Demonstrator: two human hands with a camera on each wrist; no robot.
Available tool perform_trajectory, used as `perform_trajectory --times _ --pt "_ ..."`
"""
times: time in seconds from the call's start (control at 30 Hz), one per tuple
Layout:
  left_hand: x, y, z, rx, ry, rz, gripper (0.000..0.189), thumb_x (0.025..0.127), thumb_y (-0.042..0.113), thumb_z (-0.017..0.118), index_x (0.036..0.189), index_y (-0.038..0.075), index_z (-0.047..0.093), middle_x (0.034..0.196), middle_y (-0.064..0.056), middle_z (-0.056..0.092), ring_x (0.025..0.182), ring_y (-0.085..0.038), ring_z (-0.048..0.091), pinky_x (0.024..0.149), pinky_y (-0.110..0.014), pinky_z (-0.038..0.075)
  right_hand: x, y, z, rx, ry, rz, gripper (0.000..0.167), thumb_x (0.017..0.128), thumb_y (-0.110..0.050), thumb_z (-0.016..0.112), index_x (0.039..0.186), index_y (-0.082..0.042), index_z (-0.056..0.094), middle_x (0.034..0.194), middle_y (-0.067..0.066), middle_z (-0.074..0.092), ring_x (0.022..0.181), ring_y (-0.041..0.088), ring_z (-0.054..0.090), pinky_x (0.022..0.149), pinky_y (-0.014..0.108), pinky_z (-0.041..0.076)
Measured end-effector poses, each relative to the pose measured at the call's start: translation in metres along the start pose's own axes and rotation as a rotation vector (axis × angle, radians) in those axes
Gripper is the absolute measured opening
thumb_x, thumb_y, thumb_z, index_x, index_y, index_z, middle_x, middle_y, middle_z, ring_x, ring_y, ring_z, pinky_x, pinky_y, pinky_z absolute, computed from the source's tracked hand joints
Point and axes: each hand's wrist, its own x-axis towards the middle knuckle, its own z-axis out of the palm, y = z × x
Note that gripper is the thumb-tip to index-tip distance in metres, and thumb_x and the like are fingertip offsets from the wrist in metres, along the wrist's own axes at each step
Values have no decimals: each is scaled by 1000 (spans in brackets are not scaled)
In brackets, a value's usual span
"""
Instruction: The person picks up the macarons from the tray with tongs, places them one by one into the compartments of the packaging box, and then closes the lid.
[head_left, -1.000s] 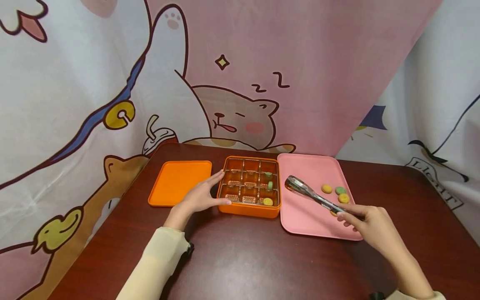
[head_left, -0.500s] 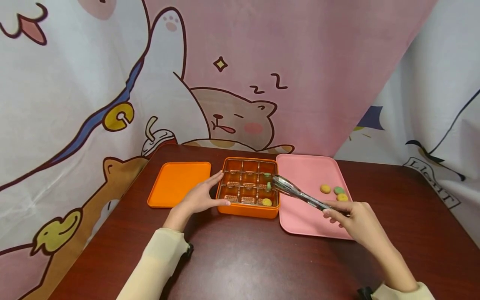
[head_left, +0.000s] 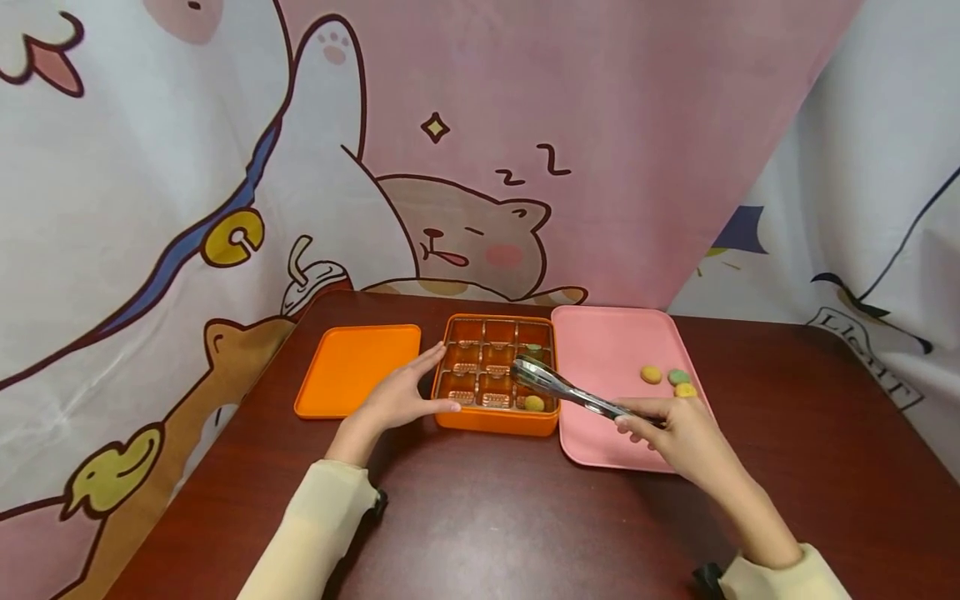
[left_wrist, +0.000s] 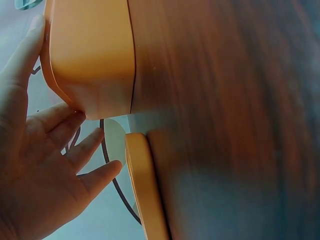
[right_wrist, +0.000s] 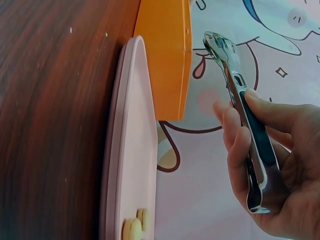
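Note:
My left hand (head_left: pixel 397 396) rests at the left side of an orange box (head_left: pixel 495 420), thumb on its front rim and fingers spread along its left edge. A clear insert divides the box into several compartments. My right hand (head_left: pixel 678 433) grips metal tongs (head_left: pixel 558 386) by dark handle pads (right_wrist: pixel 257 130). The tongs' tips are over the box's right part, and whatever may be between them is not visible. In the right column lie a green macaron (head_left: pixel 533 350) at the back and a yellow macaron (head_left: pixel 534 403) in front; the tongs cover the compartment between.
A pink tray (head_left: pixel 607 350) stands against the box's right side, with a yellow macaron (head_left: pixel 650 375), a green macaron (head_left: pixel 678 377) and another yellow one near its right edge. An orange lid (head_left: pixel 360 367) lies left of the box. A printed curtain (head_left: pixel 615 167) hangs behind the table.
My right hand has moved left with the tongs, from above the pink tray to above the box. My left hand stays at the box.

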Motion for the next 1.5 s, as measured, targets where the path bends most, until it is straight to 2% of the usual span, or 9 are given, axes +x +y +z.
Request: perform_trajectory --times 0.23,0.6,0.87,1.03,1.17,1.33,1.5 --pt "1 1 -1 6 5 0 101 81 58 75 160 22 23 168 4 18 150 -35 30 117 -60 32 3 -8 8 -20 -48 58 21 85 -13 77 106 -14 79 72 -2 72 63 11 65 48 21 46" --pt "1 0 0 10 -2 -1 101 81 60 74 160 21 24 168 3 18 150 -35 32 117 -59 32 5 -12 18 -9 -61 11 20 85 -11 77 104 -12 79 72 -3 72 61 11 63 49 21 46" --pt "1 -1 0 4 -2 -4 102 81 60 74 160 21 24 168 3 18 150 -35 32 117 -59 32 7 -14 21 -46 -57 -2 22 85 -13 78 106 -13 79 69 -6 68 60 -1 55 49 20 44" --pt "1 0 -1 3 -8 -6 102 81 60 74 160 21 23 168 3 18 150 -35 31 117 -60 31 8 -13 23 -45 -47 -8 22 85 -13 78 107 -12 79 70 -5 69 59 -2 53 49 20 43" --pt "1 0 -2 1 -5 -4 101 81 59 75 160 20 24 168 2 18 150 -35 31 117 -60 31 7 -12 22 -41 -34 -23 22 85 -13 78 107 -11 79 76 -5 72 59 -3 52 50 20 44" --pt "1 1 -2 0 -8 -7 101 81 58 75 160 20 24 168 2 19 150 -36 31 117 -60 31 5 -9 20 -49 -7 -52 24 84 -13 79 108 -10 78 91 0 77 62 -3 51 53 19 44" --pt "0 1 -2 1 -9 -11 101 81 59 74 160 21 24 168 3 19 150 -36 31 118 -59 31 3 -8 15 -87 10 -11 26 85 -16 79 110 -11 78 94 1 78 65 0 52 56 19 43"
